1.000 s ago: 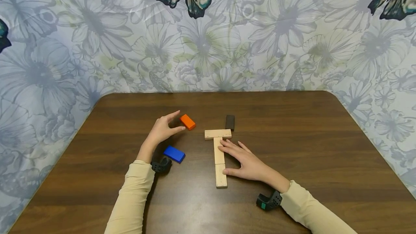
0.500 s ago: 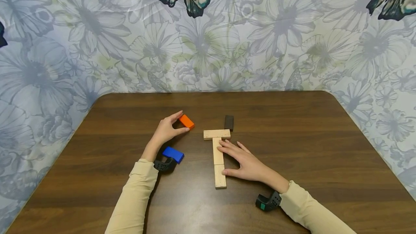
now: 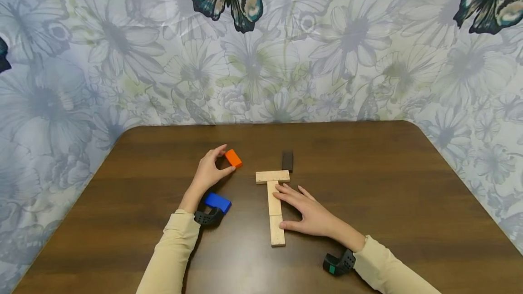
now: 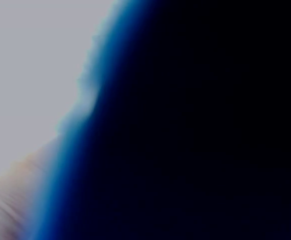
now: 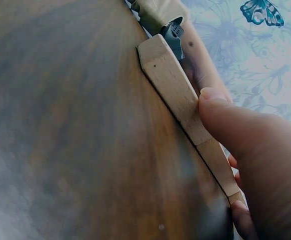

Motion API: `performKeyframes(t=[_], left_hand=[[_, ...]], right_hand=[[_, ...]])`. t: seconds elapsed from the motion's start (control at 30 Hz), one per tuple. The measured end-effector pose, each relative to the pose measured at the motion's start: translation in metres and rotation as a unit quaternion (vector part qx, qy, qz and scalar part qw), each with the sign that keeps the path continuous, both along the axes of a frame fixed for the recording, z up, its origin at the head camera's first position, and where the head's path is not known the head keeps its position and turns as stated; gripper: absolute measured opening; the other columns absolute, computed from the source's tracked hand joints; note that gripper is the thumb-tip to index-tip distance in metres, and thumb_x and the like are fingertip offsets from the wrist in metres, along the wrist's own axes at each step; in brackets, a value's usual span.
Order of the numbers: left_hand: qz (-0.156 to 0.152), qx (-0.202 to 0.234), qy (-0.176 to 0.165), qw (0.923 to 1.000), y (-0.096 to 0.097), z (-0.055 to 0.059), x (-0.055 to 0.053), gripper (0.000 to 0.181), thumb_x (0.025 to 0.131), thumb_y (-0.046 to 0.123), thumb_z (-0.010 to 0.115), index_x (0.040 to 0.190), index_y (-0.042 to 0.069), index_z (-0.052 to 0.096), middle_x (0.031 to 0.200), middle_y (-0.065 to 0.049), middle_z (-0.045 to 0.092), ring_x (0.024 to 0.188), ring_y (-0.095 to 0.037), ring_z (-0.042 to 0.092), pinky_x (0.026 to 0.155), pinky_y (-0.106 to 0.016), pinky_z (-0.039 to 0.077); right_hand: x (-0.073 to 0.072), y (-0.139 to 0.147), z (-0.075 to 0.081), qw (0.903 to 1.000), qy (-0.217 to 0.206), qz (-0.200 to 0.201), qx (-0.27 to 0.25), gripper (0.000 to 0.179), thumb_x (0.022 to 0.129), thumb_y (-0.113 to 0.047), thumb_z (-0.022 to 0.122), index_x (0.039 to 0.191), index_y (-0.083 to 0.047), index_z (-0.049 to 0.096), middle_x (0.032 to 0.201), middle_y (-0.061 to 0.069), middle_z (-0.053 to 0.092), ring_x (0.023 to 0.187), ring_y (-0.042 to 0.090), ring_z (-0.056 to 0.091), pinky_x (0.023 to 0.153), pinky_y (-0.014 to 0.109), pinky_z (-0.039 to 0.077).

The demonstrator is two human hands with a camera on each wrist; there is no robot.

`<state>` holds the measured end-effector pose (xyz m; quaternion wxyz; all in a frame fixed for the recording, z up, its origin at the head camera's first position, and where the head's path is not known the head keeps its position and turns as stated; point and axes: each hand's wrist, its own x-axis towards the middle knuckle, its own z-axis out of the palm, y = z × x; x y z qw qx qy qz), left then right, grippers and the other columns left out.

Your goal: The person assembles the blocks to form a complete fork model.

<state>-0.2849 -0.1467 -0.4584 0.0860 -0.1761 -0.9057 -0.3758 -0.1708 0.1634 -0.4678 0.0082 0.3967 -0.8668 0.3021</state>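
Note:
My left hand (image 3: 206, 173) pinches an orange block (image 3: 234, 158) between thumb and fingers, at the far left of the blocks. Three pale wooden blocks form a T: a crosswise block (image 3: 272, 176) on top, then an upper stem block (image 3: 274, 201) and a lower stem block (image 3: 277, 235) end to end. My right hand (image 3: 312, 214) touches the stem's right side, fingertips on the upper block and thumb against the lower one. The right wrist view shows the thumb (image 5: 220, 112) on the lower block's edge. A dark shape with a blurred blue border fills most of the left wrist view.
A blue block (image 3: 219, 201) lies close by the left wrist camera (image 3: 209, 217). Behind the T's crosspiece, at its right end, is a dark brown block (image 3: 288, 161). The brown wooden table (image 3: 388, 171) ends at a patterned wall (image 3: 327, 80).
My left hand has moved right and taken the orange block between thumb and fingers; the block has turned slightly. My right hand stays at the T. The head view has tilted up a little.

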Motion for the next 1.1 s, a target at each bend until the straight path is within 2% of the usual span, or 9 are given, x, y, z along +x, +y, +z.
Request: performKeyframes(t=[0.13, 0.4, 0.6, 0.87, 1.1], left_hand=[[-0.002, 0.011, -0.014, 0.9998, -0.001, -0.003, 0.005, 0.073, 0.076, 0.014, 0.079, 0.136, -0.006, 0.043, 0.121, -0.023, 0.054, 0.112, -0.036, 0.051, 0.096, -0.047, 0.039], [-0.026, 0.042, -0.042, 0.9979, -0.002, 0.003, -0.001, 0.071, 0.078, 0.010, 0.077, 0.137, -0.006, 0.042, 0.127, -0.023, 0.053, 0.117, -0.032, 0.051, 0.095, -0.042, 0.041], [-0.028, 0.051, -0.068, 0.9960, -0.007, 0.004, -0.001, 0.069, 0.079, 0.010, 0.077, 0.137, -0.004, 0.043, 0.129, -0.020, 0.052, 0.118, -0.028, 0.050, 0.095, -0.039, 0.041], [-0.030, 0.081, -0.096, 0.9916, -0.009, 0.002, 0.005, 0.070, 0.078, 0.013, 0.078, 0.137, -0.004, 0.045, 0.129, -0.018, 0.053, 0.118, -0.026, 0.050, 0.094, -0.040, 0.041], [-0.026, 0.100, -0.087, 0.9908, -0.012, 0.015, 0.006, 0.071, 0.077, 0.016, 0.079, 0.137, -0.002, 0.045, 0.129, -0.015, 0.053, 0.117, -0.025, 0.051, 0.095, -0.040, 0.041]], right_hand=[[0.003, 0.000, -0.001, 1.0000, -0.004, 0.003, -0.004, 0.072, 0.087, -0.048, 0.062, 0.144, -0.011, 0.038, 0.151, 0.007, 0.025, 0.137, 0.023, 0.022, 0.107, 0.055, 0.009], [-0.002, 0.000, 0.002, 1.0000, 0.004, -0.001, 0.000, 0.072, 0.087, -0.047, 0.062, 0.144, -0.011, 0.038, 0.152, 0.006, 0.024, 0.137, 0.022, 0.023, 0.107, 0.054, 0.009], [-0.003, -0.001, 0.001, 1.0000, 0.005, 0.003, 0.004, 0.073, 0.088, -0.049, 0.060, 0.146, -0.012, 0.036, 0.152, 0.006, 0.023, 0.137, 0.022, 0.023, 0.107, 0.055, 0.009], [0.004, 0.001, -0.003, 1.0000, -0.002, 0.004, 0.002, 0.071, 0.089, -0.047, 0.059, 0.146, -0.011, 0.035, 0.152, 0.007, 0.024, 0.137, 0.023, 0.023, 0.107, 0.055, 0.009], [0.002, 0.001, -0.002, 1.0000, 0.004, 0.005, 0.002, 0.069, 0.090, -0.045, 0.059, 0.145, -0.011, 0.036, 0.152, 0.007, 0.024, 0.137, 0.022, 0.023, 0.107, 0.056, 0.009]])
